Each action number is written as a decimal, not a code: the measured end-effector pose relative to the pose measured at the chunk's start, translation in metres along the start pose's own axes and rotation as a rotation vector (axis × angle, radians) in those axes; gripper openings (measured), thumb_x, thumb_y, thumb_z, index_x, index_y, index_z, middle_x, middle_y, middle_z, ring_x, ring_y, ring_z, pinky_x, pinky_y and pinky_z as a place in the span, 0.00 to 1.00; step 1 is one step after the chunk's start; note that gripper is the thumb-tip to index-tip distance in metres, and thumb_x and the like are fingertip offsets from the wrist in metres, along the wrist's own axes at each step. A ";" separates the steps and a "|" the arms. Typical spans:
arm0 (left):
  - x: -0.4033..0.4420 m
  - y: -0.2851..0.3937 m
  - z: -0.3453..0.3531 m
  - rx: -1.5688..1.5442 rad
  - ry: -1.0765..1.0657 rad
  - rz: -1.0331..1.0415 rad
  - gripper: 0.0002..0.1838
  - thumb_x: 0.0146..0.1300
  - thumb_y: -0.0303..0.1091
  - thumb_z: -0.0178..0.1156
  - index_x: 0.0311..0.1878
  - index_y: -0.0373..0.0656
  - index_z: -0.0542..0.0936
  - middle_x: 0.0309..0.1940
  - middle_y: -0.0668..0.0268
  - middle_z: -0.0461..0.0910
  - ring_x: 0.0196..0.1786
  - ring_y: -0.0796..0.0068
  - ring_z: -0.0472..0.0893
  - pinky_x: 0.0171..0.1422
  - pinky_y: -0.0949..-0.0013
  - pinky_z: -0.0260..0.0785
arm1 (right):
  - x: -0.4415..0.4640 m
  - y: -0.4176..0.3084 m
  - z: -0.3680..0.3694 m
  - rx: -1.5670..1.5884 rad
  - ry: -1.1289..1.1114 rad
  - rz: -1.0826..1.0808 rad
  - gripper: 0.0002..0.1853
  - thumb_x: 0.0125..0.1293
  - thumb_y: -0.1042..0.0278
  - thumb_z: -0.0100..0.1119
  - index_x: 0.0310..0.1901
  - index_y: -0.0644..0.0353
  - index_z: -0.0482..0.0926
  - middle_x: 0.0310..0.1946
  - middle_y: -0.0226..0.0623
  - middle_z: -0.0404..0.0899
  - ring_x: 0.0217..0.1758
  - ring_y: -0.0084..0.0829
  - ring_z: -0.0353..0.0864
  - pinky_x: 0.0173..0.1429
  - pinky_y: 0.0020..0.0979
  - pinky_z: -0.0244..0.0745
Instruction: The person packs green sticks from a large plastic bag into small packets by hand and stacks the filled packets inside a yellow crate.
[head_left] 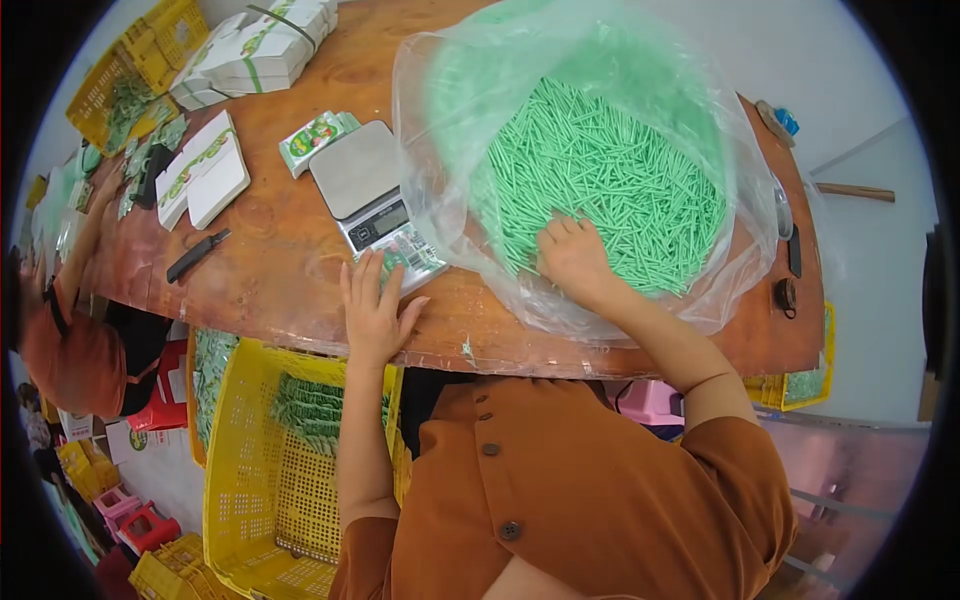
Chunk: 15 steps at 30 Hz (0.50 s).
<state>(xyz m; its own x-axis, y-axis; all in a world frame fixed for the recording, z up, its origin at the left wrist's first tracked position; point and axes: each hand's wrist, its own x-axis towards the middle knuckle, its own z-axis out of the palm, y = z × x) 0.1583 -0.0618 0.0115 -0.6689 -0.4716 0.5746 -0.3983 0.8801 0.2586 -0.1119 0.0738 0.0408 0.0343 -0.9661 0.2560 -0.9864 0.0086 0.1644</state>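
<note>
My right hand [575, 262] reaches into a large clear plastic bag [425, 120] and has its fingers curled into a heap of thin green sticks [610, 180]; its fingertips are partly hidden among them. My left hand [374, 310] lies with fingers outstretched and thumb apart, its fingertips touching a small printed packet [418, 252] at the front of a digital scale [352, 170]. Part of that packet is under the fingers. Beyond the scale's pan, a few green-and-white packets [315, 140] rest on the wooden table [270, 270].
Flat white printed cartons [205, 170] and a black-handled cutter [198, 256] lie to the left. Strapped carton bundles [260, 50] stand at the back. A yellow crate [235, 470] with green packets sits below the table edge. Another person [75, 345] works at far left.
</note>
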 end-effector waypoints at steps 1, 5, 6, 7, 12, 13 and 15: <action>-0.001 0.001 0.002 -0.001 0.008 -0.002 0.24 0.48 0.42 0.66 0.47 0.40 0.75 0.56 0.52 0.67 0.62 0.50 0.65 0.66 0.42 0.49 | 0.000 0.006 0.002 0.090 0.050 0.037 0.06 0.50 0.70 0.54 0.30 0.61 0.73 0.28 0.39 0.73 0.36 0.36 0.73 0.43 0.38 0.67; -0.003 0.000 0.005 0.014 0.027 0.014 0.24 0.48 0.42 0.66 0.47 0.40 0.75 0.55 0.51 0.68 0.61 0.50 0.65 0.65 0.43 0.49 | -0.003 0.057 0.012 0.385 -0.193 0.214 0.08 0.60 0.66 0.51 0.33 0.62 0.71 0.30 0.40 0.75 0.36 0.34 0.75 0.41 0.35 0.69; -0.004 0.000 0.005 0.015 0.016 0.004 0.24 0.48 0.42 0.66 0.47 0.40 0.75 0.55 0.51 0.68 0.61 0.50 0.65 0.65 0.43 0.50 | -0.002 0.068 0.003 0.716 -0.284 0.299 0.11 0.63 0.62 0.50 0.35 0.63 0.70 0.32 0.41 0.76 0.37 0.34 0.75 0.40 0.34 0.69; -0.002 -0.001 0.005 0.020 0.013 -0.007 0.24 0.48 0.41 0.66 0.47 0.40 0.75 0.55 0.51 0.68 0.61 0.50 0.65 0.65 0.43 0.50 | 0.001 0.079 -0.004 1.044 -0.366 0.375 0.14 0.66 0.58 0.49 0.36 0.63 0.69 0.35 0.42 0.77 0.37 0.33 0.75 0.39 0.32 0.69; -0.003 -0.005 0.004 0.027 0.073 -0.039 0.21 0.52 0.33 0.62 0.50 0.37 0.74 0.55 0.51 0.68 0.60 0.48 0.66 0.64 0.48 0.54 | -0.005 0.097 -0.004 1.281 -0.378 0.554 0.14 0.67 0.58 0.48 0.37 0.64 0.69 0.33 0.40 0.78 0.34 0.32 0.75 0.39 0.33 0.69; -0.004 -0.006 0.003 0.027 0.073 -0.034 0.21 0.52 0.33 0.62 0.50 0.37 0.74 0.55 0.51 0.68 0.60 0.48 0.66 0.64 0.48 0.54 | -0.007 0.101 -0.001 1.289 -0.362 0.634 0.14 0.67 0.59 0.48 0.37 0.64 0.70 0.31 0.39 0.78 0.33 0.31 0.76 0.39 0.32 0.69; -0.007 -0.005 0.000 0.006 0.305 -0.054 0.19 0.55 0.31 0.59 0.50 0.35 0.74 0.54 0.50 0.69 0.59 0.47 0.67 0.63 0.49 0.56 | -0.017 0.115 0.019 1.136 -0.240 0.466 0.12 0.66 0.60 0.50 0.37 0.62 0.71 0.30 0.40 0.78 0.34 0.30 0.77 0.38 0.32 0.69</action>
<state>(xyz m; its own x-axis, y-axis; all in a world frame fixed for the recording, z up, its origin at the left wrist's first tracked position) 0.1648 -0.0632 0.0060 -0.4279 -0.4779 0.7671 -0.4322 0.8536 0.2908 -0.2287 0.0869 0.0376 -0.2675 -0.9546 -0.1307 -0.4820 0.2501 -0.8397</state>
